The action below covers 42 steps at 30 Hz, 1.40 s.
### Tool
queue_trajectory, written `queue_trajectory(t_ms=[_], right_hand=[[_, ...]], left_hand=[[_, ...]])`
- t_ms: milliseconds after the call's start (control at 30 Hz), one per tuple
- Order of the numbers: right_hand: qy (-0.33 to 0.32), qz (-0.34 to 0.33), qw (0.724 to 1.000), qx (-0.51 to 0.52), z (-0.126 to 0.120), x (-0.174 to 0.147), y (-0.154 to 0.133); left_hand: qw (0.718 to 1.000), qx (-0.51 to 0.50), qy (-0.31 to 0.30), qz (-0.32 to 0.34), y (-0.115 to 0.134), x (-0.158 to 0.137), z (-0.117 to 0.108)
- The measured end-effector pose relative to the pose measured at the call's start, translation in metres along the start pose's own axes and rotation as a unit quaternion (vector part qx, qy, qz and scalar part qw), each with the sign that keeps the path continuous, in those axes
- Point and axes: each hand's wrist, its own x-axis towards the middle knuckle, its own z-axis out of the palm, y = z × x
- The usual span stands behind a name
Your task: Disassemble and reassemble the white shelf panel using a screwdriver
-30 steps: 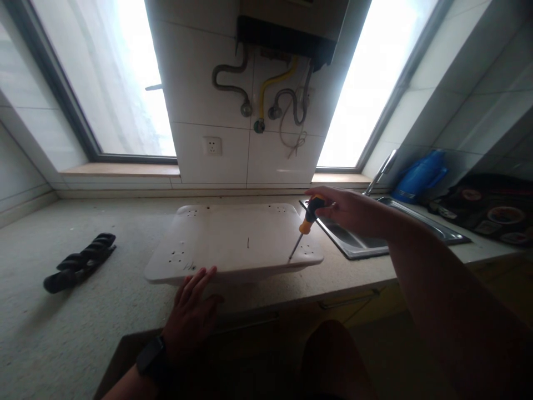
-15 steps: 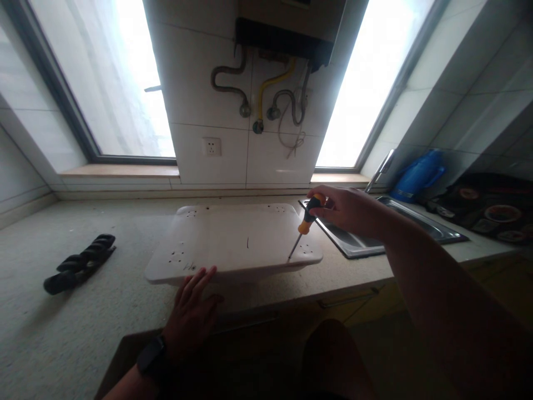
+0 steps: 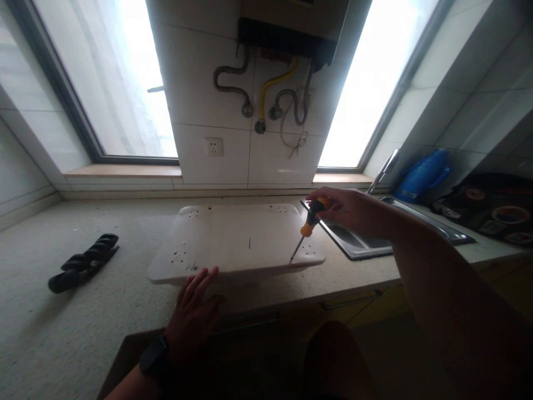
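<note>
A white, shallow plastic panel (image 3: 233,233) with rounded corners and small holes lies on the counter in front of me. My right hand (image 3: 339,208) is closed around the yellow and black handle of a screwdriver (image 3: 311,218). The shaft slants down to the left, and its tip meets the panel near the front right corner, at a small dark spot. My left hand (image 3: 196,308) rests against the panel's front edge, its fingers stretched out with the tips on the rim. It holds nothing, and a dark watch (image 3: 154,355) sits on that wrist.
On the counter (image 3: 125,311) at left lies a black spiral-shaped object (image 3: 85,261). A steel sink (image 3: 353,244) is set in at right, with a blue thermos jug (image 3: 420,175) and a dark patterned bag (image 3: 495,205) beyond. Pipes and a wall socket (image 3: 214,146) are behind.
The whole view has shifted slightly, so everything sits a little further right. The screwdriver's tip stays at the same corner spot, and both hands keep their places on the panel and the handle.
</note>
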Motion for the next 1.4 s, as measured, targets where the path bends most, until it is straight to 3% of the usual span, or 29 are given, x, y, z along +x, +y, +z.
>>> queue_trajectory(t_ms=[300, 500, 633, 800, 867, 900, 1000, 1033, 1233, 1400], right_hand=[[0.052, 0.026, 0.993, -0.102, 0.007, 0.005, -0.017], [0.070, 0.038, 0.995, -0.062, 0.009, 0.003, -0.012], [0.172, 0.045, 0.984, -0.015, 0.000, -0.006, -0.009], [0.350, 0.054, 0.930, 0.099, -0.002, -0.024, 0.014], [0.398, 0.082, 0.880, 0.244, 0.004, -0.028, 0.033], [0.415, 0.105, 0.839, 0.335, 0.009, -0.030, 0.044], [0.404, 0.176, 0.732, 0.520, 0.026, -0.035, 0.077], [0.391, 0.204, 0.720, 0.536, 0.033, -0.037, 0.088], [0.256, 0.371, 0.707, 0.544, 0.095, -0.058, 0.134], [0.146, 0.411, 0.714, 0.548, 0.141, -0.067, 0.139]], left_hand=[[1.000, -0.015, -0.008, -0.011, 0.002, 0.000, -0.002], [1.000, -0.005, -0.007, -0.003, 0.002, 0.001, -0.003], [1.000, 0.023, -0.014, 0.012, 0.003, 0.003, -0.005], [0.999, 0.032, -0.014, 0.022, 0.004, 0.003, -0.006], [1.000, 0.023, -0.011, 0.014, 0.003, 0.002, -0.004], [1.000, 0.017, -0.009, 0.009, 0.002, 0.001, -0.003], [1.000, 0.013, 0.002, 0.004, 0.000, -0.001, 0.001], [1.000, 0.017, 0.003, 0.006, -0.001, -0.001, 0.003], [0.997, 0.075, 0.012, 0.019, -0.006, -0.005, 0.012], [0.994, 0.102, 0.027, 0.024, -0.002, -0.005, 0.019]])
